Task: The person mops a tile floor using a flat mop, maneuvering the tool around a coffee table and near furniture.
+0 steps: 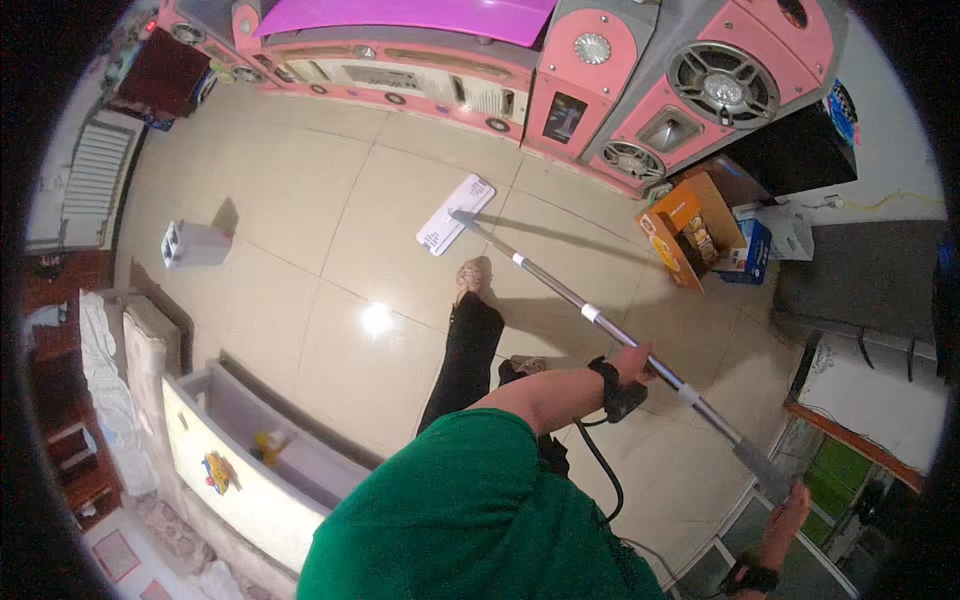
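A flat mop with a pale lavender head (456, 214) lies flat on the tiled floor ahead of my bare foot (471, 276). From its swivel joint, the metal telescopic pole (555, 285) slants down to the right. My left hand (634, 364), reaching across my body, is wrapped around the middle of that pole. At the grey end grip (761, 469), lower right, my right hand (790, 510) holds the pole's top. Dark bands circle both wrists, and a black device (626, 401) sits at the left one.
A pale grey bucket-like container (199, 244) stands on the floor at left. Below it is an open cream-fronted drawer or bin (240, 487). Pink speaker cabinets (577, 105) line the far side. An open orange carton (690, 232) and a blue box (750, 251) sit at right.
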